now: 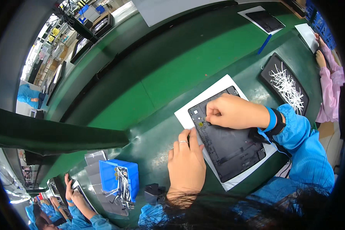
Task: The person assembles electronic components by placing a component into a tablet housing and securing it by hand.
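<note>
A black flat tablet-like panel (230,147) lies on a white sheet (214,92) on the green bench. My right hand (234,112) rests on the panel's upper end, its fingertips pinched together over a small part near the top left corner. My left hand (186,163) lies flat beside the panel's left edge, fingers spread slightly and touching that edge, with a ring on one finger. Both arms wear blue sleeves, and the right wrist carries a blue strap.
A blue bin (119,180) holding small parts sits at lower left beside grey sheets. A black tray (270,76) with white strips lies at right, near another person's hand in a pink sleeve (331,80). Another dark panel on paper (264,19) lies far back. More workers stand at lower left.
</note>
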The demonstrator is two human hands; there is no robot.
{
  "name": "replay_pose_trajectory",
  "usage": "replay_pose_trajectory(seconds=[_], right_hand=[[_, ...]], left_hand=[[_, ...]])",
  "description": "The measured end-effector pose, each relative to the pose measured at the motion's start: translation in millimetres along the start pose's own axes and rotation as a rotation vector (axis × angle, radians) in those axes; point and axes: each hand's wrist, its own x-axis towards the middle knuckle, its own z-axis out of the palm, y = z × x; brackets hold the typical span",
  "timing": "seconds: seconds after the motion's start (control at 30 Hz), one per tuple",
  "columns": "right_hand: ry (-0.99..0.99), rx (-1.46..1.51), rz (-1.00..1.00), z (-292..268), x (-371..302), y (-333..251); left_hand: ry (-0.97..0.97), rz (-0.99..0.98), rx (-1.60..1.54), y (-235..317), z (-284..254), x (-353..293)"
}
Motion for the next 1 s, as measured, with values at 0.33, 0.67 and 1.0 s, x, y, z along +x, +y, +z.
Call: replay_pose_trajectory(seconds=[0.33,0.67,1.0], right_hand=[[0.037,-0.098,-0.020,0.2,3.4,-9.9],[-0.030,-0.023,0.016,-5.5,7.0,-5.5],[-0.048,-0.021,0.084,-25.8,-1.5,-1.4]], left_hand=[[-0.001,0.046,0.087,1.6,8.1,7.6],[-0.026,0.091,0.142,-2.9,10.1,12.6],[0.047,0.224,0.145,0.5,15.3,18.9]])
